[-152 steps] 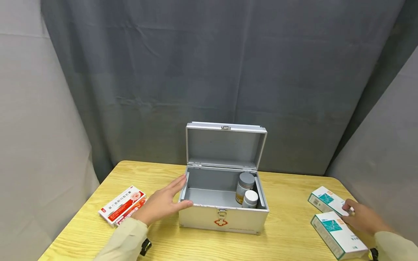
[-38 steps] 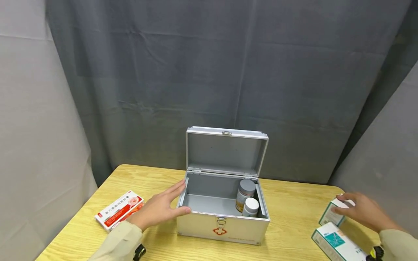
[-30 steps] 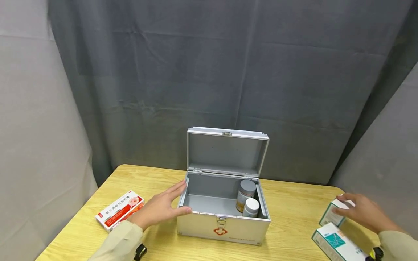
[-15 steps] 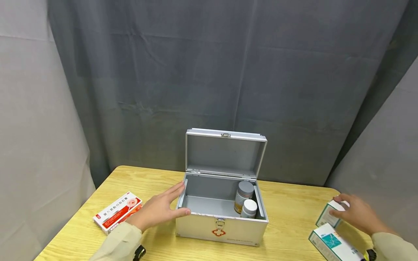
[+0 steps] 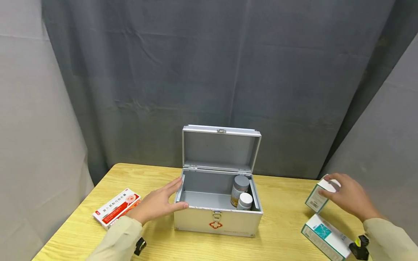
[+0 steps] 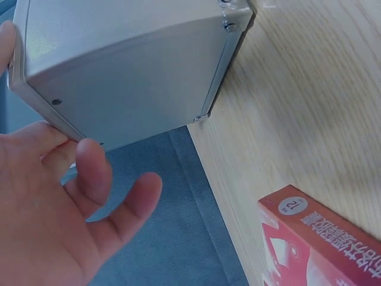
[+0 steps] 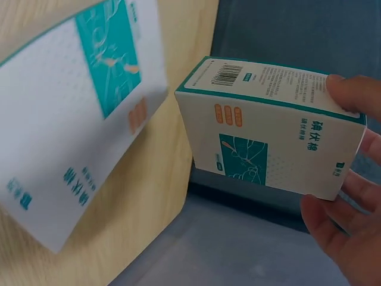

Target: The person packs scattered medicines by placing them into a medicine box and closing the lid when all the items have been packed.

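Observation:
My right hand (image 5: 351,195) grips one end of a white and teal swab box (image 5: 316,199) between thumb and fingers. In the right wrist view that swab box (image 7: 238,128) appears raised off the table, its printed faces showing. A second, matching box (image 5: 326,237) lies just in front of it. With fingers spread, my left hand (image 5: 159,205) touches the left rim of a silver first-aid case (image 5: 196,221), whose lid stands up. Inside the case, at its right end, are a grey-lidded bottle (image 5: 241,188) and a smaller white-capped bottle (image 5: 245,201).
A red and white medicine box (image 5: 114,208) lies on the wooden table (image 5: 281,217), left of the case. Behind the table hangs a dark grey curtain (image 5: 215,72), with pale cloth (image 5: 39,127) at the sides.
My right hand tipped the farther swab box up on end, then lifted it and moved it slightly away from the other box. The left hand has stayed at the case's rim.

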Available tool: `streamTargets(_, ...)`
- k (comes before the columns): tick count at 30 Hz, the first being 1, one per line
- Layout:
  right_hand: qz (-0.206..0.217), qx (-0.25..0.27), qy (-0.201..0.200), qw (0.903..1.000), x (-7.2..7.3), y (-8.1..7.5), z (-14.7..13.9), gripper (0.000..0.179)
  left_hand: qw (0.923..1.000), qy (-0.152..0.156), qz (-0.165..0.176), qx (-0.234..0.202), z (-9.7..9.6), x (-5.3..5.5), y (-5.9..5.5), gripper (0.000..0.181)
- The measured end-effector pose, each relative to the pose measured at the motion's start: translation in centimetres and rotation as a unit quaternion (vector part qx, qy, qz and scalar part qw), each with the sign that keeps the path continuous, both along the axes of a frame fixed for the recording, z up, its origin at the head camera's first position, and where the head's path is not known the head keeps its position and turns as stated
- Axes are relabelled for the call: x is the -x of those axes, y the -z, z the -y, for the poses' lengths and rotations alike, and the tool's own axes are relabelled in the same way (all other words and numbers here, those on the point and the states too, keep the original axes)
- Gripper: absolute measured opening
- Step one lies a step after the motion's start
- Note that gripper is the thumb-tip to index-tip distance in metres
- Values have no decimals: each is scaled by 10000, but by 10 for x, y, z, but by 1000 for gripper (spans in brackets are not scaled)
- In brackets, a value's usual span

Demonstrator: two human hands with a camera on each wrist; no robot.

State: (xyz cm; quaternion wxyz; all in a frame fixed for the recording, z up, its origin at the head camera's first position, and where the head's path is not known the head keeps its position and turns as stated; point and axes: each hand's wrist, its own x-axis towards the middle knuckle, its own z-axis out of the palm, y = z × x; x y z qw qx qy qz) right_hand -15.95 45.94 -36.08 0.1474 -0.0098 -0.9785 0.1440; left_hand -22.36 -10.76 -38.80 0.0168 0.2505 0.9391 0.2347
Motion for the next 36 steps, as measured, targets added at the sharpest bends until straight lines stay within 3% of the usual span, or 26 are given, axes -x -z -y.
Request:
streamTargets(5, 217, -4, 16, 9998, -4, -7, 7, 63, 9999, 89, 77, -5, 0, 2, 2, 90)
streamTargets(8, 130, 50, 1, 9999, -8, -7, 9, 63, 9998, 194, 93, 4, 0, 3, 2, 90)
streamTargets(17, -29, 510, -149, 9986, -24, -22, 39, 66, 9999, 155, 15, 9, 8, 9, -11, 90)
streamTargets(27, -167, 205, -415, 9988, -43, -51, 50, 60, 9997, 125, 120, -143, 5, 4, -1, 90)
streamTargets(36, -413, 179, -794, 9958, -44, -63, 66, 49, 9996, 174, 157, -186, 4, 5, -2, 89)
